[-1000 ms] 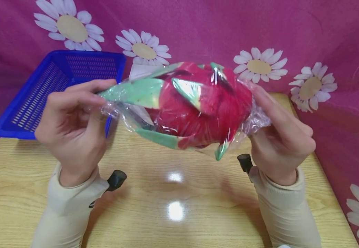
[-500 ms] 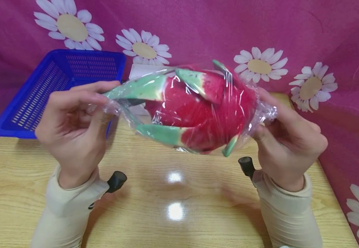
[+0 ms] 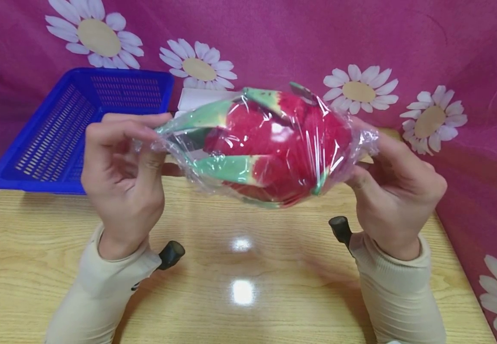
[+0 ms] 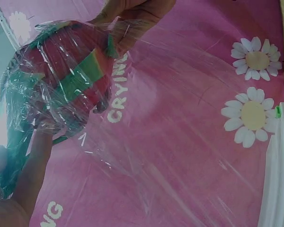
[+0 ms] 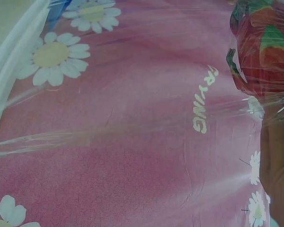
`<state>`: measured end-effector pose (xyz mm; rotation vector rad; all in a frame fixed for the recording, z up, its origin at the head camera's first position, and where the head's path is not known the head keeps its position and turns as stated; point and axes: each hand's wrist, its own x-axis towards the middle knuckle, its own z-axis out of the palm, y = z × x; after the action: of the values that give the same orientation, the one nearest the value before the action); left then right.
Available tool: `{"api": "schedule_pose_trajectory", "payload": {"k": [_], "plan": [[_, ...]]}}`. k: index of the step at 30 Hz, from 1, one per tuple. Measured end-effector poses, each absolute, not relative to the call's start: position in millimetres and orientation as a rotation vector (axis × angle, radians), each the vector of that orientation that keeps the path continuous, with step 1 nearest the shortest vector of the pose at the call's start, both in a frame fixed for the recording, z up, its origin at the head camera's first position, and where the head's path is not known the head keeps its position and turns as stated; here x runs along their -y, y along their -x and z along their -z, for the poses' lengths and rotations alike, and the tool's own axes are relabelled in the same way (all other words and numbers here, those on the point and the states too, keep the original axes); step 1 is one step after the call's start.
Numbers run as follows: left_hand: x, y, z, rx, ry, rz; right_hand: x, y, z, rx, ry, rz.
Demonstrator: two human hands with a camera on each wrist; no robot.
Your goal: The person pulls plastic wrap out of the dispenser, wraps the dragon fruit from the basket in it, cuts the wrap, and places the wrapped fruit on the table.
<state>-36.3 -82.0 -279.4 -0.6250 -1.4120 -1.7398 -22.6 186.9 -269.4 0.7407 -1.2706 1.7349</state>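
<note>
A dragon fruit [image 3: 274,138], red with green scales, hangs lengthwise over the table in clear plastic film. My left hand [image 3: 123,181] pinches the film at the pointed green tips on its left end. At the blunt end, my right hand [image 3: 396,191] holds the bunched film between thumb and fingers. The left wrist view shows the wrapped dragon fruit [image 4: 80,75] from below, with a hand at either end. Only part of the dragon fruit [image 5: 274,61] appears in the right wrist view, at the upper right, with fingers [image 5: 279,146] under it.
A blue slotted basket [image 3: 37,186] stands at the back left of the wooden table [image 3: 214,306]. Behind the fruit lies a white flat object [image 3: 194,98], partly hidden. Pink cloth with daisies [image 3: 357,91] hangs behind. A black wrist piece [image 3: 172,255] juts from the left sleeve.
The dragon fruit has rolled about its long axis, its front scales turning upward. My left hand has shifted right. My right hand moved slightly right, then a little back.
</note>
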Motion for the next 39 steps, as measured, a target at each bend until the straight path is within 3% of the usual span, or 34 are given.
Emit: {"api": "schedule_pose_trajectory", "payload": {"k": [25, 39], "plan": [[98, 20, 266, 1.686, 0.699, 1.799, -194, 27, 272, 1.403, -0.731, -1.971], [112, 15, 267, 2.006, 0.975, 1.568, -204, 15, 271, 1.666, -0.552, -1.955]]}}
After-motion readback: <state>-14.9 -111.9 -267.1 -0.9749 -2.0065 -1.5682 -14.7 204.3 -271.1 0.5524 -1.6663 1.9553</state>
